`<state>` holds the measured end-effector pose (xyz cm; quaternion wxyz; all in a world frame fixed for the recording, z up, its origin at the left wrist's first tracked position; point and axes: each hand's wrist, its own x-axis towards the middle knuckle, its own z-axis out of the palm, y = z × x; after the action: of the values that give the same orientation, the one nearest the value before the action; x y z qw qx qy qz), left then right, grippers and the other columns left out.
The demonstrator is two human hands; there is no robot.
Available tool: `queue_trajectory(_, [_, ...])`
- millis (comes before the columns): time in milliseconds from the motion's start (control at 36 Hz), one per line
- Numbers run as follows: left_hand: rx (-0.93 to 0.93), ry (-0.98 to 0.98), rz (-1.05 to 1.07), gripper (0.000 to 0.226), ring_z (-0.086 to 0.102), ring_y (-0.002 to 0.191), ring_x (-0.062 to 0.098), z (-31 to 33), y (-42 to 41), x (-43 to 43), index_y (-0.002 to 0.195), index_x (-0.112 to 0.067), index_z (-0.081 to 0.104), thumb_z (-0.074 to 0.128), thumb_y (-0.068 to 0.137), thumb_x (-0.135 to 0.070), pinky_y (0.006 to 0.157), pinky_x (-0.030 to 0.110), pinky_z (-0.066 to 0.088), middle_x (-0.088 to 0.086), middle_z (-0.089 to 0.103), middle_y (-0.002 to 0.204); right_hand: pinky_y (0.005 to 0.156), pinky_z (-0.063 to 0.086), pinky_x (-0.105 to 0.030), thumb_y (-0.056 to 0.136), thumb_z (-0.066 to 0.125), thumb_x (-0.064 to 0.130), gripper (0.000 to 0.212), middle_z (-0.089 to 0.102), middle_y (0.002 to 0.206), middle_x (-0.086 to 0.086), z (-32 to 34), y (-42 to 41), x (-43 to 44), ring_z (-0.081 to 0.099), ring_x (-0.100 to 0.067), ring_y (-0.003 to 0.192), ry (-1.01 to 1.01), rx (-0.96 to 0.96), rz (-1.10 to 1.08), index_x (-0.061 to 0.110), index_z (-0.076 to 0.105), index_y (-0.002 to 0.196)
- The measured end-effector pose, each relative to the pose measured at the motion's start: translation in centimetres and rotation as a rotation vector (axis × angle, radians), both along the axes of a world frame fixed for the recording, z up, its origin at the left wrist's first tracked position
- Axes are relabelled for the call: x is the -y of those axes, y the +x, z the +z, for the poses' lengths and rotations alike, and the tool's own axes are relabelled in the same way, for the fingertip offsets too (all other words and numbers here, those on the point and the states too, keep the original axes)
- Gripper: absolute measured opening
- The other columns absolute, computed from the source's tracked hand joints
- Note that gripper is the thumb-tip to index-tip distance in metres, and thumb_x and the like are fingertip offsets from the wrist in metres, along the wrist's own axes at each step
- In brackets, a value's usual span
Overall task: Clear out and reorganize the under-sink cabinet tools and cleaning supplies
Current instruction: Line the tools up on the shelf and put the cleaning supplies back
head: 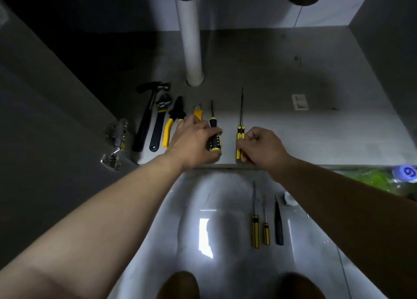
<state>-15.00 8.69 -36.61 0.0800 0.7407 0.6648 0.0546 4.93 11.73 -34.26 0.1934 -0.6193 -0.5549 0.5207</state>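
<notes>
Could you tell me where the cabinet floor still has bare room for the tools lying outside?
Bare floor runs right of the long screwdriver under the right hand, toward the sticker and side wall. It's crowded from hammer to left hand.

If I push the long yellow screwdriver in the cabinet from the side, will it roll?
Probably only a little: the long yellow screwdriver seems to have a flat-sided handle, which resists rolling. Its thin shaft looks stiff. The right hand rests on the handle, so it likely stays put.
</notes>
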Motion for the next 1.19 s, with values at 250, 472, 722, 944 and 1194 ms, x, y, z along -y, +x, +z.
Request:
queue_trajectory(250, [-0.035, 0.044, 0.017, 0.072, 0.038, 0.117, 0.026, -1.0, -0.5, -0.7, 0.142, -0.042, 0.052, 0.061, 0.076, -0.068, 0.092, 0.040, 0.035, -0.008, 0.056, 0.123, 0.078, 0.060, -0.039, 0.083, 0.070, 0.034, 0.015, 0.073, 0.079, -0.003, -2.3, -2.9, -1.6, 0.073, -0.022, 0.076, 0.041, 0.243, 0.008, 0.021, 0.062, 0.082])
queue_trajectory(472, [-0.015, 0.066, 0.073, 0.069, 0.039, 0.120, 0.028, -1.2, -1.2, -0.7, 0.136, -0.042, 0.058, 0.067, 0.072, -0.066, 0.096, 0.042, 0.040, -0.008, 0.058, 0.127, 0.076, 0.056, -0.036, 0.085, 0.067, 0.029, 0.016, 0.069, 0.088, -0.008, -3.2, -4.6, -2.3, 0.066, -0.028, 0.087, 0.162, 0.356, 0.010, 0.014, 0.063, 0.087])
queue_trajectory(722, [0.032, 0.070, 0.101, 0.070, 0.039, 0.120, 0.028, -1.4, -1.4, -0.7, 0.136, -0.041, 0.059, 0.069, 0.070, -0.063, 0.097, 0.041, 0.036, -0.009, 0.059, 0.126, 0.065, 0.042, -0.029, 0.084, 0.066, 0.025, 0.014, 0.058, 0.081, 0.001, -4.2, -5.1, -2.6, 0.057, -0.022, 0.080, 0.263, 0.343, 0.017, 0.015, 0.057, 0.089])
queue_trajectory(944, [0.083, 0.082, 0.145, 0.071, 0.038, 0.118, 0.024, -1.5, -1.2, -0.4, 0.135, -0.040, 0.059, 0.073, 0.068, -0.060, 0.099, 0.036, 0.034, -0.011, 0.060, 0.124, 0.068, 0.039, -0.028, 0.087, 0.063, 0.025, 0.017, 0.065, 0.099, -0.006, -4.4, -5.1, -1.7, 0.060, -0.024, 0.091, 0.308, 0.330, 0.034, 0.015, 0.056, 0.099])
queue_trajectory(1194, [0.074, 0.075, 0.148, 0.071, 0.040, 0.120, 0.028, -1.3, -0.8, -0.1, 0.136, -0.041, 0.058, 0.075, 0.068, -0.056, 0.102, 0.040, 0.034, -0.006, 0.055, 0.126, 0.073, 0.041, -0.029, 0.086, 0.068, 0.029, 0.030, 0.064, 0.106, -0.010, -4.8, -4.7, -1.5, 0.060, -0.027, 0.099, 0.318, 0.301, 0.067, 0.014, 0.056, 0.108])
